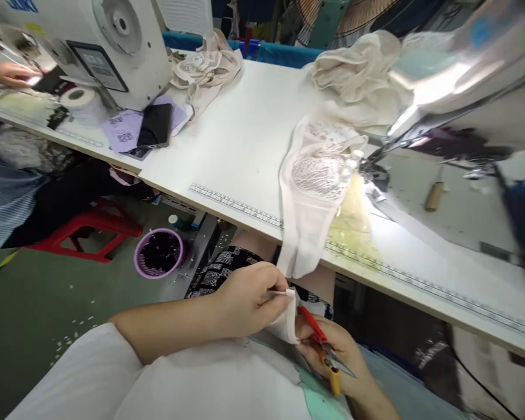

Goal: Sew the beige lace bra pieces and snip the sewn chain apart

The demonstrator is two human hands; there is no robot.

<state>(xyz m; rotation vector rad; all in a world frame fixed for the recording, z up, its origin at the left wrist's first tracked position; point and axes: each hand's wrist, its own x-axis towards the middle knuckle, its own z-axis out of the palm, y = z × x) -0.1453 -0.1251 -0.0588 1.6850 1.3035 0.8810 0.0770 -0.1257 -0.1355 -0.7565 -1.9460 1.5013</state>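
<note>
My left hand (249,300) is closed, pinching a small white fabric piece (289,324) near my lap, below the table edge. My right hand (339,350) is closed around red-and-yellow thread snips (321,344), their tip against that fabric. Just above, a white lace garment (315,186) lies on the white table (240,146) and hangs over its front edge, its upper end at the sewing machine's needle area (370,169).
A sewing machine (464,87) fills the right. Piled beige fabric (363,76) lies behind it. Far left stand another machine (114,46), a black phone (155,125), a tape roll (79,99) and another person's hand (6,73). On the floor are a purple bin (158,252) and a red stool (87,233).
</note>
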